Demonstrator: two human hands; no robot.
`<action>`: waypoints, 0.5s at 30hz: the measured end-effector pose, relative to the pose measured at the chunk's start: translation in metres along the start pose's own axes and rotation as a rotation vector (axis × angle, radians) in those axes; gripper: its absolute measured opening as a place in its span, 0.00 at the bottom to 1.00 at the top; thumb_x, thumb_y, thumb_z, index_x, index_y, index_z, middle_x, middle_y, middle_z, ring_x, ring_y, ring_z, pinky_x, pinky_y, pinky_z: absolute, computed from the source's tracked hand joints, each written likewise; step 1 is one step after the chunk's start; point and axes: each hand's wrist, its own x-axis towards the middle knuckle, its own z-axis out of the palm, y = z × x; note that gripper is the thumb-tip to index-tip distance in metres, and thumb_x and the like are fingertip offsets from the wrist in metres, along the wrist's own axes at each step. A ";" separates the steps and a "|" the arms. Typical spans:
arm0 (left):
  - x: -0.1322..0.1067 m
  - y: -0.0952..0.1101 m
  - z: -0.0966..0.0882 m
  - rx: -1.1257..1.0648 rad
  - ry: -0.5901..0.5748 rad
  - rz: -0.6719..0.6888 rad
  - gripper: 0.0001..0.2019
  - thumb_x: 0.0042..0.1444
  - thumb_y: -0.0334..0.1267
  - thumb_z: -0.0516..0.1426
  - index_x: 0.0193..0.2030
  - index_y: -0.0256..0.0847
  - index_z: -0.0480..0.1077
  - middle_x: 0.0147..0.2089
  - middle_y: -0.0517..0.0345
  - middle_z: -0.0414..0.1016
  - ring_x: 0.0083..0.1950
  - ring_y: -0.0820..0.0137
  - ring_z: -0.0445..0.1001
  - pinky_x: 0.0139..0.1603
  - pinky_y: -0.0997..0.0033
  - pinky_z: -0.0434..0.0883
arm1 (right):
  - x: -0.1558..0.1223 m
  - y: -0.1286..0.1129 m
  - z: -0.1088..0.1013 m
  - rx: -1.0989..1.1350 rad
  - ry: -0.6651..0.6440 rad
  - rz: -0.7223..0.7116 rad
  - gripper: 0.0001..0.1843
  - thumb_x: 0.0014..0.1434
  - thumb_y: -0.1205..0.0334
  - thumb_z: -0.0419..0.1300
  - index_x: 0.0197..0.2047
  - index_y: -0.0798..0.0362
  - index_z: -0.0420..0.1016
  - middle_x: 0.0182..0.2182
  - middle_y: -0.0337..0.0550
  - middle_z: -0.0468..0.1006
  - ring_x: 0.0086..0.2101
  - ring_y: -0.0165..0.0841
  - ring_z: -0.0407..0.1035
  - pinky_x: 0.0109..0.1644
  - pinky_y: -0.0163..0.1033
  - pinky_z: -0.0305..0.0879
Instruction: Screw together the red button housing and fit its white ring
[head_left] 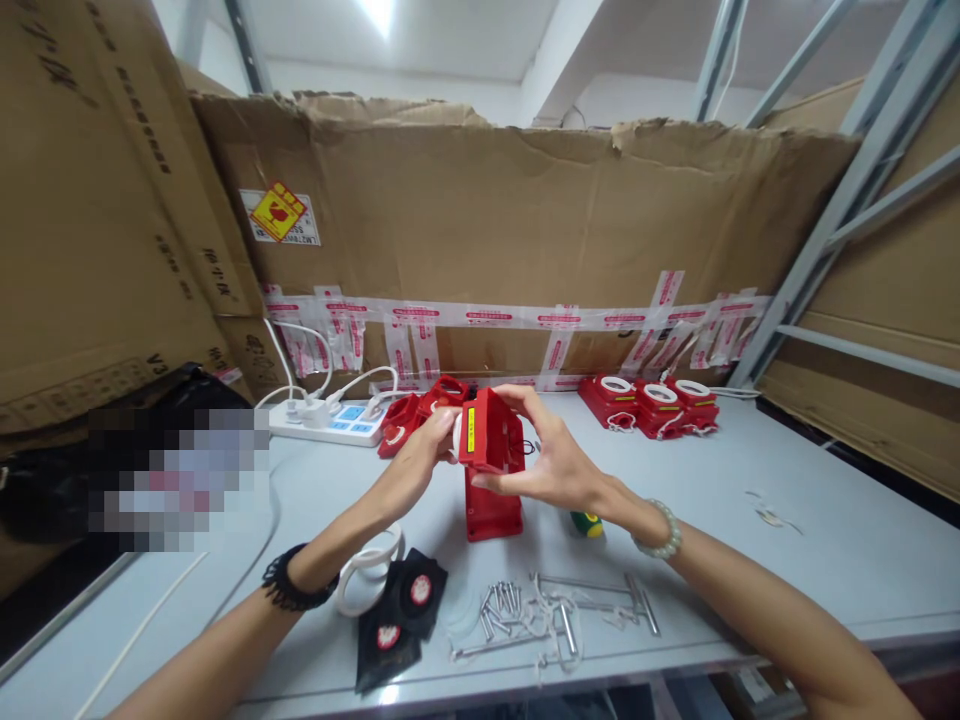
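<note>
Above the table I hold a red housing point(491, 430) with a yellow label, tilted on its side. My left hand point(429, 445) is closed on its left side, where part of a white ring shows. Thumb and fingers of my right hand point(559, 465) grip the housing from the right. A thin dark wire loop sticks out beside the right fingers. Directly below, a red box part point(493, 518) rests on the table, partly hidden by the held housing. The green and yellow handle point(587, 524) of a tool lies under my right wrist.
White rings point(360, 590), black packets point(390, 630), several screws point(501, 605) and small metal T-shaped hammers point(568, 630) lie in front. Red parts point(399, 420) and a power strip point(341, 422) stand back left. Finished-looking red boxes point(660, 395) stand back right, before a cardboard wall point(480, 220).
</note>
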 end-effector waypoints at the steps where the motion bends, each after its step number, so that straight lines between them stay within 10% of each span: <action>1: -0.001 0.001 0.000 -0.056 0.013 0.028 0.23 0.62 0.55 0.44 0.53 0.40 0.63 0.45 0.52 0.72 0.42 0.64 0.71 0.41 0.67 0.66 | 0.000 0.001 0.000 0.005 0.002 0.013 0.40 0.42 0.54 0.69 0.55 0.51 0.55 0.50 0.50 0.70 0.49 0.40 0.67 0.53 0.49 0.66; 7: -0.007 0.001 -0.003 -0.231 -0.039 0.062 0.17 0.58 0.44 0.57 0.53 0.45 0.64 0.52 0.54 0.69 0.52 0.64 0.68 0.48 0.69 0.65 | 0.000 0.003 0.001 0.056 -0.009 0.064 0.40 0.44 0.54 0.69 0.56 0.50 0.54 0.51 0.49 0.70 0.49 0.38 0.67 0.53 0.47 0.66; 15: -0.004 0.010 -0.001 -0.521 -0.056 -0.126 0.15 0.52 0.46 0.62 0.39 0.40 0.67 0.37 0.59 0.72 0.34 0.72 0.72 0.36 0.76 0.69 | 0.000 0.003 -0.001 0.046 -0.090 -0.042 0.41 0.44 0.58 0.68 0.57 0.50 0.53 0.52 0.49 0.68 0.51 0.39 0.66 0.56 0.47 0.64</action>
